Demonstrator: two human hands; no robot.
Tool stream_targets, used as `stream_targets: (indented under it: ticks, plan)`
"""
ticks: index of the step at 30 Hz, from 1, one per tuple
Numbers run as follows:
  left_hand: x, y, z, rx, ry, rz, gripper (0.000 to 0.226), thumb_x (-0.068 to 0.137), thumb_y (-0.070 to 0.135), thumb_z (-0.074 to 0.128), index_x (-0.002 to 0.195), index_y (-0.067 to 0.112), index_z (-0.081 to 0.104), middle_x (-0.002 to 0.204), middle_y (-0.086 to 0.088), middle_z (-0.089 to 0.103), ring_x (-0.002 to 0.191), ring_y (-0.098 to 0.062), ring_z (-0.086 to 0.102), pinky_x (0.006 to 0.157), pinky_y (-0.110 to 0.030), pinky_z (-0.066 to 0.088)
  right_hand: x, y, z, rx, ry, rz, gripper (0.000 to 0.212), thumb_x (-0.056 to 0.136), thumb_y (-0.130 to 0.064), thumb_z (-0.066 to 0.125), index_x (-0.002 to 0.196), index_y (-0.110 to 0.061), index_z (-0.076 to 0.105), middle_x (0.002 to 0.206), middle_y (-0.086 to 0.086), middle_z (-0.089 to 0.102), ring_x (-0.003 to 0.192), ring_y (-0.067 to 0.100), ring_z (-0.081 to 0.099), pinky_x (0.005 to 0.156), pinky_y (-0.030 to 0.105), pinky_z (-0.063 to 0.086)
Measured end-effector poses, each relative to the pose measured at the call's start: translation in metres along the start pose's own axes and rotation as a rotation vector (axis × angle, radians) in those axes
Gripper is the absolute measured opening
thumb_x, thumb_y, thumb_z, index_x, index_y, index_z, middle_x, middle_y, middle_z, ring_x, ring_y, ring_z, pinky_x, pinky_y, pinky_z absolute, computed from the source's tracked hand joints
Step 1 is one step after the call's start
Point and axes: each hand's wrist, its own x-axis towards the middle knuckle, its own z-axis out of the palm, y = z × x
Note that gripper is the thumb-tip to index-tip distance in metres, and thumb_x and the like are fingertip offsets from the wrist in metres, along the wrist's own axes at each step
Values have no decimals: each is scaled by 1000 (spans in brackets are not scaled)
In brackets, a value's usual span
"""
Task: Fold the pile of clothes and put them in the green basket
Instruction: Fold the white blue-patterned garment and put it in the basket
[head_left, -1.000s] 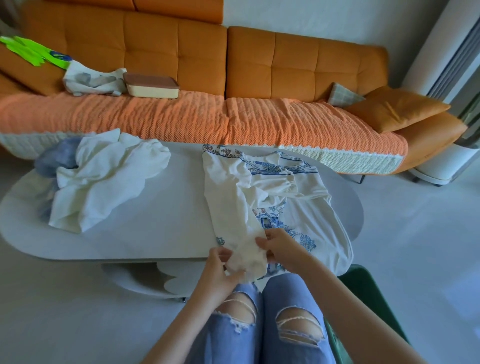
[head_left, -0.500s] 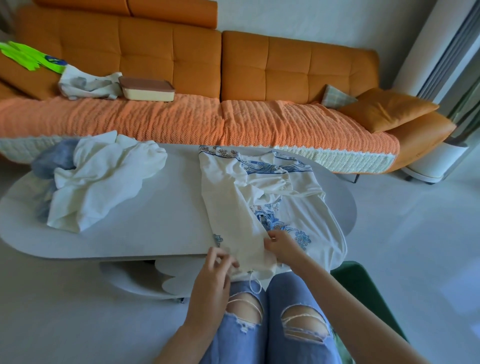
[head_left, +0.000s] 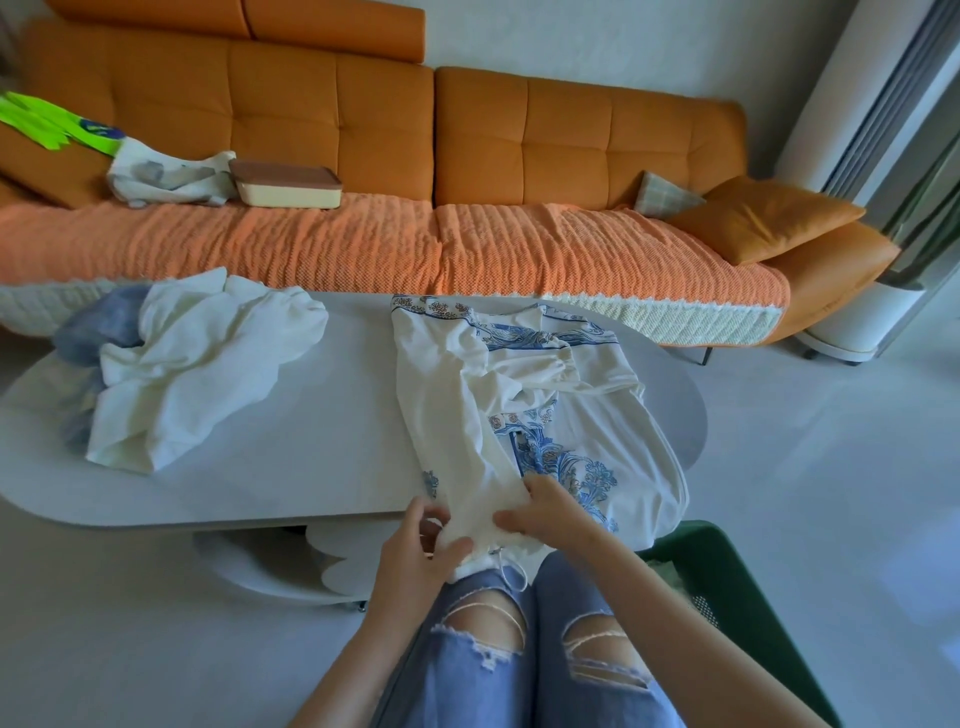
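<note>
A white garment with blue print (head_left: 524, 410) lies spread on the right half of the pale oval table (head_left: 291, 467), its near end hanging over the front edge. My left hand (head_left: 421, 551) and my right hand (head_left: 545, 512) both pinch that near end, fingers closed on the fabric just above my knees. A crumpled pile of white and blue clothes (head_left: 182, 369) rests on the table's left side. The green basket (head_left: 727, 587) stands on the floor at my right, partly hidden by my right arm.
An orange sofa (head_left: 467, 171) runs behind the table, with a flat box (head_left: 285, 184), a cloth bundle (head_left: 166, 176), green gloves (head_left: 57, 127) and cushions (head_left: 763, 215) on it. A white column unit (head_left: 872, 171) stands at the far right. My legs in ripped jeans fill the foreground.
My hands have shifted a little along the garment's near edge, the left lower and closer to my knee. The view has tilted slightly; the pile has not moved.
</note>
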Motion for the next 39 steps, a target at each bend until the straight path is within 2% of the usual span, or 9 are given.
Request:
stream_targets:
  ticks: [4,7,9,14,17,21,26,33,39]
  plan:
    - [-18,5,-3,119,230,195,32,73,12,77,88,23,51,65,-7,54,67,-15,52,54,-12,39,2,13,-7,221,-134,27,27,66,-8,71,91,-12,61,97,22,67,83,30,62,84,54,49]
    - [-18,2,-2,147,168,122,36,71,16,78,93,26,50,73,-4,52,67,-13,50,58,-15,36,-8,7,-10,64,-149,43,51,70,-7,74,115,-6,51,104,11,63,88,23,60,81,37,55]
    - [-18,0,-1,249,41,57,34,72,30,76,94,33,51,95,5,49,76,-1,50,65,-11,36,-10,0,-11,-273,0,-42,60,78,-17,70,129,-8,39,114,5,51,98,20,53,76,22,46]
    - [3,8,-9,546,173,284,29,89,39,50,111,26,65,125,-1,43,110,-17,47,94,-33,43,-10,-18,-1,-676,127,-380,72,90,-60,32,150,-25,12,158,-3,2,145,22,3,117,39,3]
    - [27,10,-11,721,94,406,36,90,27,41,114,16,65,128,-6,56,119,-27,53,94,-42,45,-6,-8,16,-800,-1,-389,67,91,-59,23,148,-23,21,158,-2,8,146,20,2,117,39,-2]
    - [49,23,-17,770,-79,367,30,95,21,47,122,22,60,123,7,58,116,-15,53,102,-29,37,-4,-3,9,-575,57,-387,74,80,-67,19,141,-30,38,151,-4,30,139,16,17,115,37,11]
    - [113,60,-17,770,72,414,32,94,11,47,124,13,57,119,-7,58,113,-26,54,96,-34,38,35,3,-54,-153,346,-202,39,95,-27,51,133,-19,50,135,3,51,129,22,38,103,31,30]
    - [212,105,61,953,-260,467,41,102,25,27,143,25,33,156,1,15,145,-17,4,118,-43,3,102,24,-134,-88,490,73,45,94,-29,52,135,-10,44,126,15,57,129,26,37,101,27,24]
    - [284,115,142,1099,-432,436,48,102,34,22,149,25,19,158,-4,-1,145,-23,-4,115,-50,-3,167,52,-190,-93,539,335,55,89,-45,53,120,1,50,125,21,52,121,33,46,97,34,34]
